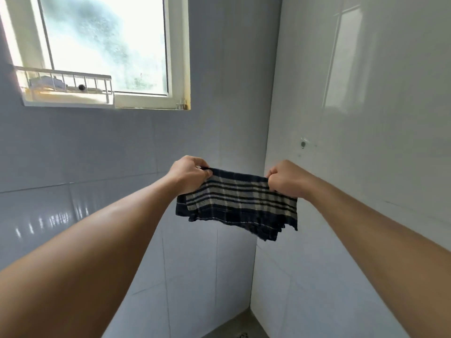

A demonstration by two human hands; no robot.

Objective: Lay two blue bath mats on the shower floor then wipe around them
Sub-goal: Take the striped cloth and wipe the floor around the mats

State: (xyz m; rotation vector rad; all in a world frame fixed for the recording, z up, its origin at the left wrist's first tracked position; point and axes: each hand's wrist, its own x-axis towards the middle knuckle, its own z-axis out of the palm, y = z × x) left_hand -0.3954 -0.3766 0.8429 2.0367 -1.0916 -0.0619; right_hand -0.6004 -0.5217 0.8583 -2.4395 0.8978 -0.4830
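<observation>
A dark navy and cream checked cloth point(240, 203) hangs stretched between my two hands, in front of the corner of the tiled walls. My left hand point(189, 174) grips its upper left edge in a closed fist. My right hand point(286, 179) grips the upper right edge the same way. The cloth is folded over, and its lower edge droops unevenly. Both arms reach forward at about chest height. No blue bath mat is in view. Only a small grey strip of the shower floor point(234, 325) shows at the bottom.
A frosted window point(105, 42) sits high on the left wall, with a white wire shelf point(66, 87) holding small items fixed below it. Glossy white tiles point(366, 93) cover both walls. A small metal wall fitting point(303, 143) sits on the right wall.
</observation>
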